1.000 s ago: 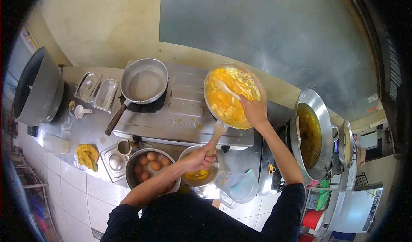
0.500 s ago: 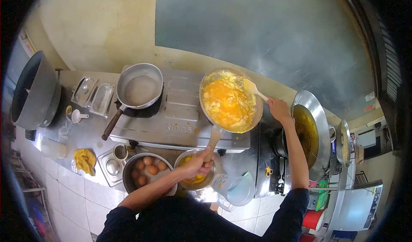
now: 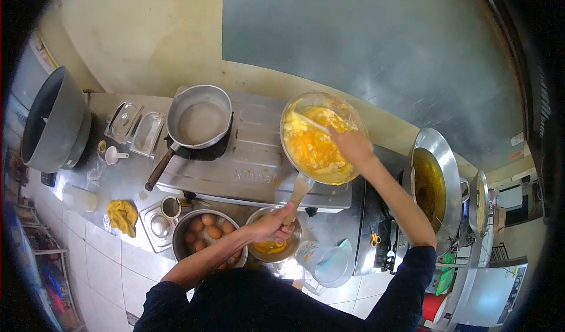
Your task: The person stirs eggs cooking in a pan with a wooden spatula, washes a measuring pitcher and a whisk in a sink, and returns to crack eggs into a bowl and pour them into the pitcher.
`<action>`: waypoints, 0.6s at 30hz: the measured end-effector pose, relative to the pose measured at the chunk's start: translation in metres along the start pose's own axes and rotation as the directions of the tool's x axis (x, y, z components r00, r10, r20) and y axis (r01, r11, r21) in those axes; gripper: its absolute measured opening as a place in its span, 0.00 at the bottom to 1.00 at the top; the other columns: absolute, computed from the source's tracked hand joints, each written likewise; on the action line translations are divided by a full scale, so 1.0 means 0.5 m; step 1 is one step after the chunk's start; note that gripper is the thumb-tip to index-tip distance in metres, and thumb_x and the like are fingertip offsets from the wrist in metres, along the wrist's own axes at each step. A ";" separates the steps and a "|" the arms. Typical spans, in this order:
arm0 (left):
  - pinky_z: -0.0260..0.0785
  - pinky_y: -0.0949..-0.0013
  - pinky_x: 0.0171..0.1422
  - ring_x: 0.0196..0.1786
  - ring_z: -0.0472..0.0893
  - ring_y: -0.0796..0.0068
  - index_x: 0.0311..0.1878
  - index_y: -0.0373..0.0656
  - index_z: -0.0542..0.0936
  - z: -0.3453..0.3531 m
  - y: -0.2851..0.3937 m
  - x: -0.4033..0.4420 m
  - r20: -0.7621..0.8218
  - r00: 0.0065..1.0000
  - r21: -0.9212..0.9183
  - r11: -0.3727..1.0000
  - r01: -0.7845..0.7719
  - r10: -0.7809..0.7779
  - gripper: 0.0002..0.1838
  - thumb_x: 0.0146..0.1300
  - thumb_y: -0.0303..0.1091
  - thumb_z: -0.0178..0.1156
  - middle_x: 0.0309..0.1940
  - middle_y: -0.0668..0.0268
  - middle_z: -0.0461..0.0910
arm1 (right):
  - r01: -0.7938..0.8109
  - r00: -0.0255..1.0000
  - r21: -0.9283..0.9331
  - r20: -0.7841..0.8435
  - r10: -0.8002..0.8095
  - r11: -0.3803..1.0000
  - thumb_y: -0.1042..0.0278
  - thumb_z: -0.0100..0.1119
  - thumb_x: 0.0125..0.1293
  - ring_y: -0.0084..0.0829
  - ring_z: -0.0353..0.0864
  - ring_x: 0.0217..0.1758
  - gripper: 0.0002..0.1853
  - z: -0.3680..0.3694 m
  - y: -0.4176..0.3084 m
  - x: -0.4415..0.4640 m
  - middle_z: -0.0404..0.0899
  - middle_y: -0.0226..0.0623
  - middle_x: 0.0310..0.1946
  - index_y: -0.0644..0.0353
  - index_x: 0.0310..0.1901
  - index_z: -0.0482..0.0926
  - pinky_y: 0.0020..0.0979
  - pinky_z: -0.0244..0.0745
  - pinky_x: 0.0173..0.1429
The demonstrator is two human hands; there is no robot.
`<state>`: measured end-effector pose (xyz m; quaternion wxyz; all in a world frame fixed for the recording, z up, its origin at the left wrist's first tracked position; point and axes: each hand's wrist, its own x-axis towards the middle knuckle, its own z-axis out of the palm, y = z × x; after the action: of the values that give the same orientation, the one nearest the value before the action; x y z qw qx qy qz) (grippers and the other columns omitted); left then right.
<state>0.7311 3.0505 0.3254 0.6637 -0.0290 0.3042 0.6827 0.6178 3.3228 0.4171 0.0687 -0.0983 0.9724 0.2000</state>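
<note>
My left hand [image 3: 275, 225] is wrapped round the wooden handle [image 3: 300, 192] of a frying pan [image 3: 357, 120] on the right side of the stove. Yellow, partly set egg [image 3: 315, 149] covers much of the pan's bottom. My right hand [image 3: 351, 148] grips a pale spatula [image 3: 308, 121], whose blade is in the egg near the pan's left side. Below my left hand, a metal bowl [image 3: 296, 239] holds raw egg, and left of it a pot [image 3: 175, 235] holds several brown eggs.
An empty saucepan [image 3: 201, 123] sits on the left burner. Far right is a large wok [image 3: 452, 179] of yellowish oil. A plastic jug [image 3: 329, 267], a yellow cloth [image 3: 122, 217], metal trays [image 3: 146, 133] and orange-handled scissors [image 3: 375, 239] lie around the counter.
My right hand has moved first to the right, then back left over the pan with the spatula. The egg has shifted and bunched up, baring the pan's upper edge. My left hand keeps hold of the handle.
</note>
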 end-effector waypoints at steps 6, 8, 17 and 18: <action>0.50 0.74 0.21 0.16 0.54 0.83 0.37 0.50 0.64 0.016 -0.022 0.024 0.041 0.996 -0.127 0.989 -0.072 0.078 0.26 0.66 0.66 0.42 0.18 0.75 0.57 | 0.096 0.995 0.110 -0.012 -0.095 0.989 0.72 0.48 0.60 0.43 0.83 0.29 0.28 -0.023 -0.060 -0.140 0.80 0.40 0.26 0.47 0.65 0.65 0.44 0.77 0.31; 0.47 0.76 0.19 0.16 0.54 0.83 0.37 0.50 0.66 0.021 -0.027 0.034 0.021 0.995 -0.220 0.972 -0.086 0.093 0.24 0.67 0.63 0.43 0.18 0.76 0.57 | 0.095 0.994 0.087 0.038 -0.099 0.992 0.72 0.48 0.60 0.44 0.83 0.29 0.28 -0.064 -0.014 -0.167 0.80 0.42 0.25 0.46 0.64 0.66 0.44 0.77 0.31; 0.44 0.78 0.19 0.16 0.53 0.84 0.36 0.51 0.66 0.040 -0.032 0.041 0.032 0.994 -0.263 0.960 -0.093 0.105 0.24 0.67 0.64 0.43 0.18 0.77 0.57 | 0.012 0.954 0.035 0.300 -0.022 0.999 0.71 0.48 0.60 0.45 0.83 0.31 0.23 -0.118 -0.019 -0.266 0.81 0.46 0.26 0.49 0.59 0.70 0.45 0.77 0.33; 0.44 0.78 0.19 0.16 0.53 0.84 0.36 0.51 0.66 0.040 -0.030 0.043 0.035 0.994 -0.266 0.960 -0.089 0.102 0.24 0.67 0.64 0.43 0.18 0.77 0.57 | -0.039 0.964 0.051 0.265 0.024 0.998 0.71 0.48 0.60 0.45 0.83 0.31 0.22 -0.087 -0.030 -0.260 0.81 0.46 0.26 0.51 0.59 0.70 0.45 0.78 0.34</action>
<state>0.7497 3.0778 0.3264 0.6274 -0.0858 0.1954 0.7489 0.7432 3.3130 0.4737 0.1973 -0.0534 0.9612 0.1851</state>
